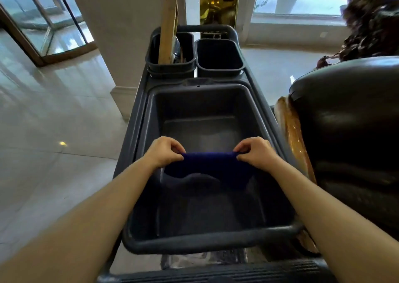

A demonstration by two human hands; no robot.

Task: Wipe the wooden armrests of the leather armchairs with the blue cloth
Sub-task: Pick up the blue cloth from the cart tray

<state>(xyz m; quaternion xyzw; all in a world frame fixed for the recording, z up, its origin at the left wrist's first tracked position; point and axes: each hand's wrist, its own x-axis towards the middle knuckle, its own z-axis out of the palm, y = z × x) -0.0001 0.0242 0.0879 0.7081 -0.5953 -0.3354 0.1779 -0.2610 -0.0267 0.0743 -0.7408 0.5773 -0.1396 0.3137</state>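
So the cloth [208, 167] is up off the bottom of the big grey tub [142, 196] on the cart, sitting around 6 o'clock from frame centre. Left hand [164, 152] pinches its top edge at the 9 o'clock corner, right hand [255, 153] pinches the 3 o'clock corner, both clenched on fabric with the top edge stretched between them. The rest hangs down in a loose sag.

Handling-wise, it looks soft, floppy and light, nothing fragile, not slippery as far as I can tell. It'll bunch and fold on its own, so I'd say corner pinches are fine for shaking it out, but for wiping you'd want it folded into a pad under a flat palm.

The armrest [291, 135] is close, at about 3 o'clock beside the cart, glossy wood along the dark leather chair [345, 120]. No wiping yet, I reckon.
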